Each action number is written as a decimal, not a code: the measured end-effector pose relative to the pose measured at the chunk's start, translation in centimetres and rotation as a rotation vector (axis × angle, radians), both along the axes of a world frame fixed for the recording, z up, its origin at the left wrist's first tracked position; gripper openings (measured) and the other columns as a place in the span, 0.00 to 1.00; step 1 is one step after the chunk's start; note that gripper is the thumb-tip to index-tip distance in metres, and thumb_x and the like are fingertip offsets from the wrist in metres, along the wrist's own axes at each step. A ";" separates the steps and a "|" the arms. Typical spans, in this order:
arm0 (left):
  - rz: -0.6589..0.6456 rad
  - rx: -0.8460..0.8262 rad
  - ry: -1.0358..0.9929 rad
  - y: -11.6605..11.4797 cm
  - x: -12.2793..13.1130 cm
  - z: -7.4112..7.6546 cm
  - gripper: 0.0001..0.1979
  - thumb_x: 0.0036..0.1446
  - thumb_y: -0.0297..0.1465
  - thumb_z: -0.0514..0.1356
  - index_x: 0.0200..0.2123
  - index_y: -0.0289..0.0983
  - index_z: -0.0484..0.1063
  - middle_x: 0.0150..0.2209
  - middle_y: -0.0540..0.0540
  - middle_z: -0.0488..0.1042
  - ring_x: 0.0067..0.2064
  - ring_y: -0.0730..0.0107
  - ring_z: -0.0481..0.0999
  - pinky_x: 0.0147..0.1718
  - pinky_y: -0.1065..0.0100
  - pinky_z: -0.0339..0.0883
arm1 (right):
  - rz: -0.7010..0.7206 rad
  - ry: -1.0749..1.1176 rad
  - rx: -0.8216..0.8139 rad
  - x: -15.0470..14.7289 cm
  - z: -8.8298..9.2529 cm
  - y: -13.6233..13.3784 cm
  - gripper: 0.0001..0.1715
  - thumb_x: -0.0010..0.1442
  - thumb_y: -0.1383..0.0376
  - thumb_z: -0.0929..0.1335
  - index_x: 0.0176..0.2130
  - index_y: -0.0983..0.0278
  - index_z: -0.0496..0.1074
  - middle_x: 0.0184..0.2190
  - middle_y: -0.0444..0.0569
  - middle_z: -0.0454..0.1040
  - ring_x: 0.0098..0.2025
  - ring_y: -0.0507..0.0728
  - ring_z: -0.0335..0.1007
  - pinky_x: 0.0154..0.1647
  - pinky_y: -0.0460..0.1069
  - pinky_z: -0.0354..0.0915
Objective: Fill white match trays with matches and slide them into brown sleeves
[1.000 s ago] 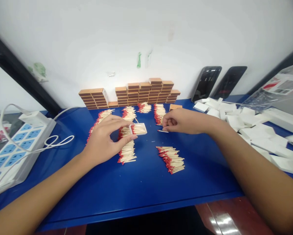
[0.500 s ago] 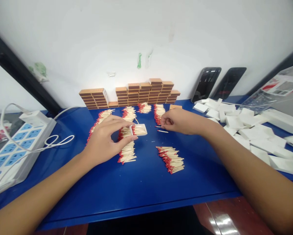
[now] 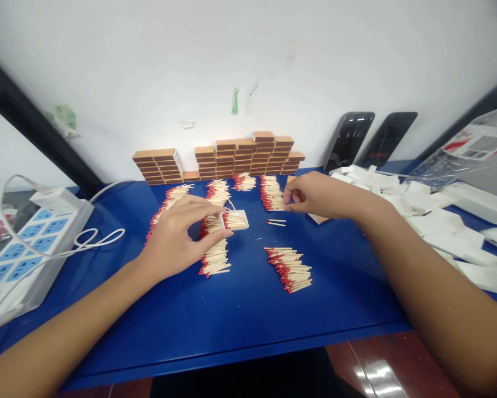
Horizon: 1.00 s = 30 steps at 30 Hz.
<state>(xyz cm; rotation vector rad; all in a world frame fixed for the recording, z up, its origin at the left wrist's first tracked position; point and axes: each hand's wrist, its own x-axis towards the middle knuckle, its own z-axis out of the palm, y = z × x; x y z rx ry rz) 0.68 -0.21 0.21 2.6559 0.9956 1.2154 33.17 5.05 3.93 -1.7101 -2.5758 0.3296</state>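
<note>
- Fingers and thumb of the left hand point(image 3: 177, 235) are, in the head view, pinching a white tray point(image 3: 246, 219) between them, parted only by its width; matches point(image 3: 235, 222) are lying inside, red heads toward that hand.
- Right hand point(image 3: 314, 193): thumb and forefinger are curling nearly together at the stick ends of a match pile point(image 3: 272, 193); whether they are gripping a match, I cannot tell.
- Two loose matches point(image 3: 276, 223) are lying side by side in front of that pile, near the right fingertips.
- Judging by this, the work in hand seems to be picking out single matches while the tray is staying ready; such picking would be calling for a fine pinch on one stick, without dragging its neighbours.
- Stacked matchboxes point(image 3: 252, 157) are standing against the wall, and a heap of white boxes point(image 3: 439, 224) is lying to the right.
</note>
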 end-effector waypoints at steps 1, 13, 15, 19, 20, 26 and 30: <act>0.000 0.004 0.000 0.0 0.0 0.0 0.14 0.60 0.37 0.72 0.48 0.39 0.81 0.44 0.45 0.84 0.48 0.59 0.81 0.52 0.56 0.75 | -0.001 -0.011 -0.011 -0.2 -0.1 0.0 0.03 0.59 0.65 0.72 0.36 0.61 0.78 0.32 0.47 0.79 0.30 0.54 0.72 0.29 0.49 0.60; -0.002 0.015 0.004 0.0 0.0 0.0 0.15 0.60 0.37 0.72 0.49 0.39 0.81 0.44 0.44 0.84 0.48 0.59 0.80 0.52 0.55 0.75 | 0.038 0.026 -0.039 -0.4 -0.5 -0.1 0.02 0.60 0.65 0.71 0.34 0.61 0.75 0.33 0.47 0.78 0.27 0.53 0.70 0.27 0.48 0.59; -0.003 0.017 0.004 0.0 0.0 0.0 0.15 0.60 0.37 0.72 0.49 0.39 0.81 0.44 0.44 0.84 0.47 0.59 0.81 0.52 0.55 0.75 | 0.080 0.050 -0.012 -0.2 -0.6 0.1 0.04 0.60 0.64 0.71 0.38 0.60 0.77 0.33 0.46 0.77 0.28 0.53 0.69 0.28 0.49 0.59; -0.009 0.013 0.005 -0.1 0.0 0.1 0.15 0.60 0.37 0.72 0.49 0.39 0.81 0.44 0.44 0.84 0.48 0.59 0.81 0.53 0.54 0.75 | 0.106 0.047 -0.012 -0.5 -0.6 0.2 0.07 0.60 0.67 0.70 0.40 0.60 0.78 0.33 0.46 0.76 0.30 0.53 0.69 0.31 0.49 0.59; -0.009 0.012 0.005 -0.1 0.0 0.2 0.15 0.60 0.37 0.72 0.49 0.39 0.81 0.44 0.44 0.84 0.47 0.59 0.81 0.53 0.54 0.75 | 0.100 0.039 -0.014 -0.6 -0.5 0.2 0.06 0.61 0.68 0.70 0.38 0.61 0.78 0.33 0.47 0.76 0.30 0.53 0.68 0.31 0.49 0.59; -0.007 0.017 0.013 0.0 0.1 0.1 0.15 0.60 0.37 0.72 0.48 0.38 0.82 0.43 0.44 0.84 0.47 0.59 0.81 0.53 0.53 0.75 | 0.058 0.002 -0.034 -1.2 -0.2 -0.2 0.05 0.60 0.70 0.68 0.34 0.62 0.75 0.32 0.47 0.76 0.30 0.54 0.68 0.33 0.49 0.59; -0.003 0.022 0.007 0.0 0.0 0.2 0.15 0.60 0.38 0.72 0.48 0.38 0.81 0.43 0.44 0.84 0.47 0.58 0.81 0.52 0.53 0.76 | 0.056 0.011 -0.036 -1.2 0.0 -0.3 0.03 0.56 0.70 0.69 0.32 0.62 0.73 0.31 0.46 0.76 0.29 0.53 0.68 0.32 0.49 0.58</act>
